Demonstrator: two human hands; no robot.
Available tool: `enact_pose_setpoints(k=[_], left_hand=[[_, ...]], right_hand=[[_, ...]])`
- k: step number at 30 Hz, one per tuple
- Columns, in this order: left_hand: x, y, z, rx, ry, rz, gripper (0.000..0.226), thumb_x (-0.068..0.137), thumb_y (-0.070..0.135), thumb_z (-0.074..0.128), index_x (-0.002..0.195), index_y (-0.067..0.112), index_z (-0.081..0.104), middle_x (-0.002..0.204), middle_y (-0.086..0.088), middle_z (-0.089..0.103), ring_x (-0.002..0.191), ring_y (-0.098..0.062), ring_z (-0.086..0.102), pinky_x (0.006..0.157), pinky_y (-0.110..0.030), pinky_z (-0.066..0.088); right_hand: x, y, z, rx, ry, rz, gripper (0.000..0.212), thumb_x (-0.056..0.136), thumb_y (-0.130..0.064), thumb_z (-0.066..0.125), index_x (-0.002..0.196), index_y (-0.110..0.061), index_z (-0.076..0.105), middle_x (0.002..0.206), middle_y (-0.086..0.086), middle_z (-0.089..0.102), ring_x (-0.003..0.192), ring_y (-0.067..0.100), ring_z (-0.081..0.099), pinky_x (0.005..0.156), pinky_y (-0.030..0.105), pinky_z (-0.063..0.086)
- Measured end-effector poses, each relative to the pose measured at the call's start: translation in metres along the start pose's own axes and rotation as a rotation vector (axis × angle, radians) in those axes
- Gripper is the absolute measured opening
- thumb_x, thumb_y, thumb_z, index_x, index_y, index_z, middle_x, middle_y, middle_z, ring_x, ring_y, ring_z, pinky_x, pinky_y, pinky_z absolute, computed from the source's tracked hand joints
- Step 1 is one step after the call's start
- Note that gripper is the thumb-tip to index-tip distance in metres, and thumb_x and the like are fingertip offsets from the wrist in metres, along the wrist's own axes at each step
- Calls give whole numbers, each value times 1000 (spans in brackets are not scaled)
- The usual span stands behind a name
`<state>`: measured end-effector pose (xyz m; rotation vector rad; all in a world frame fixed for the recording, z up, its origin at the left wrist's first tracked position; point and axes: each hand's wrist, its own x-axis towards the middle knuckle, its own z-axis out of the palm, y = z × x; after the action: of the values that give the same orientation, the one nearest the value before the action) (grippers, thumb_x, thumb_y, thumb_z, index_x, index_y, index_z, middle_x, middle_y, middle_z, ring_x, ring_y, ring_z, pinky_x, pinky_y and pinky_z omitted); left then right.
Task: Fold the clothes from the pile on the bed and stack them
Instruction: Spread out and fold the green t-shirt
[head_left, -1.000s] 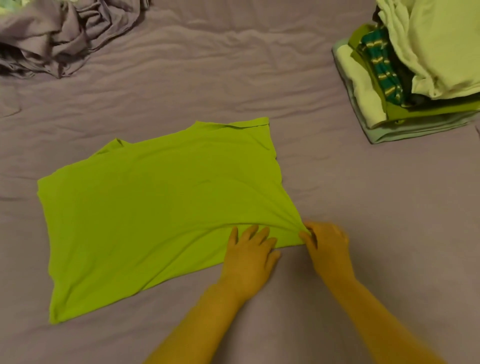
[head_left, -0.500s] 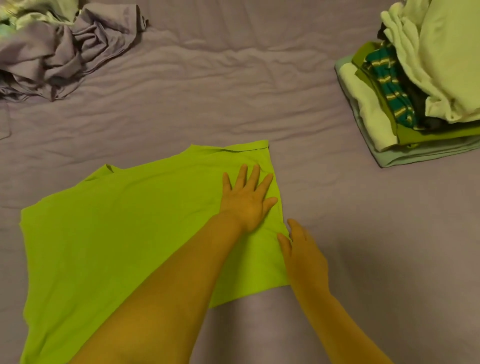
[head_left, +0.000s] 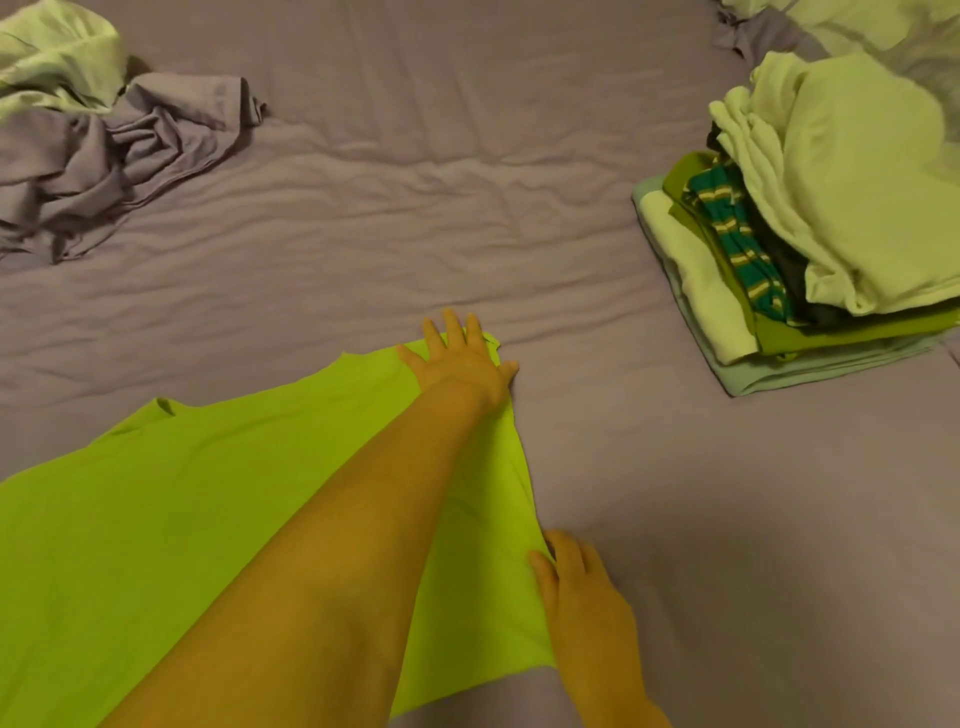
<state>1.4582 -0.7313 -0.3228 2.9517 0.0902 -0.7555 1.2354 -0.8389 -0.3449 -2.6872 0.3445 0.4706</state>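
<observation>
Lime green shirt (head_left: 171, 530) lay flat on the purple bed sheet (head_left: 415, 208), lower-left of frame, running off the left and bottom edges. Left hand (head_left: 460, 364) was flat on the shirt's far right corner, fingers straight and spread, fingertips reaching just past the cloth edge onto the sheet; nothing gripped. Left forearm crossed diagonally over the shirt. Right hand (head_left: 576, 587) sat at the shirt's right edge, nearer the camera, fingers relaxed and touching the edge. Couldn't tell if it was pinching cloth; the fingertips were partly tucked against the fabric.

Stack of folded clothes (head_left: 779, 291) was on the sheet at the right, well apart from the shirt: pale and green layers, a teal striped piece (head_left: 737, 244) in between, a bulky cream garment (head_left: 857, 182) on top. Unfolded pile (head_left: 104, 150) was at far left, crumpled purple cloth with a pale green piece behind it.
</observation>
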Motion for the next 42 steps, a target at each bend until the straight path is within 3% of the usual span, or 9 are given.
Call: enact_pose_setpoints(k=[4, 9, 16, 22, 26, 31, 34, 38, 42], left_hand=[[-23, 14, 5, 81, 237, 92, 82, 85, 64, 48, 147, 17, 22, 155, -14, 15, 140, -34, 17, 105, -53, 27], [-48, 24, 21, -107, 90, -37, 91, 80, 59, 62, 147, 17, 20, 148, -13, 22, 131, -33, 28, 95, -44, 40], [-56, -11, 0, -548, 76, 16, 69, 83, -6, 58, 142, 11, 26, 137, -21, 31, 110, -37, 52, 90, -37, 43], [-72, -93, -32, -965, 56, 106, 82, 84, -10, 57, 150, 8, 13, 149, -12, 36, 132, -29, 42, 99, -26, 35], [-88, -171, -46, -1123, 59, 46, 89, 81, -15, 58, 152, 15, 13, 151, -6, 34, 129, -26, 46, 103, -42, 43], [-114, -275, -44, -1259, 96, -71, 90, 82, -15, 59, 152, 20, 14, 142, -10, 46, 118, -26, 54, 95, -38, 48], [-133, -335, -32, -1302, 127, -162, 88, 84, -12, 59, 152, 22, 15, 139, -15, 47, 117, -30, 55, 90, -37, 49], [-153, -397, -14, -1353, 162, -217, 84, 86, -14, 55, 152, 20, 14, 141, -17, 47, 120, -32, 53, 94, -40, 48], [-157, -435, 3, -1402, 185, -199, 81, 88, -17, 51, 151, 18, 14, 138, -17, 50, 106, -24, 57, 73, -22, 55]], right_hand=[[-1, -4, -8, 22, -6, 16, 48, 94, -58, 28, 132, -32, 43, 126, -10, 55, 103, 12, 60, 77, 25, 46], [-13, -18, -15, 456, 8, 261, 27, 89, -50, 54, 107, -32, 61, 85, -14, 64, 91, 17, 61, 65, 26, 40], [-32, -57, -21, 1015, 19, 278, 17, 81, -16, 73, 98, -15, 71, 62, -15, 62, 55, -5, 56, 53, 8, 41], [-60, -119, -12, 1219, -228, 116, 46, 82, 4, 66, 114, -26, 54, 106, -13, 65, 90, -8, 64, 70, 10, 49], [-78, -166, 7, 1067, -329, -62, 56, 85, 3, 62, 116, -40, 44, 113, -19, 53, 95, -22, 52, 81, 8, 44], [-113, -232, 37, 732, -321, -350, 68, 82, -5, 61, 132, -41, 32, 105, -14, 45, 86, -11, 50, 73, 6, 40], [-137, -265, 65, 594, -365, -425, 66, 85, -14, 56, 142, -33, 30, 122, -4, 44, 104, 4, 50, 90, 22, 42], [-163, -303, 101, 515, -427, -473, 67, 88, -16, 52, 147, -28, 21, 132, -1, 38, 118, 13, 44, 99, 23, 35], [-176, -330, 130, 413, -419, -484, 66, 91, -21, 48, 148, -28, 17, 141, -4, 30, 127, 11, 36, 102, 20, 28]])
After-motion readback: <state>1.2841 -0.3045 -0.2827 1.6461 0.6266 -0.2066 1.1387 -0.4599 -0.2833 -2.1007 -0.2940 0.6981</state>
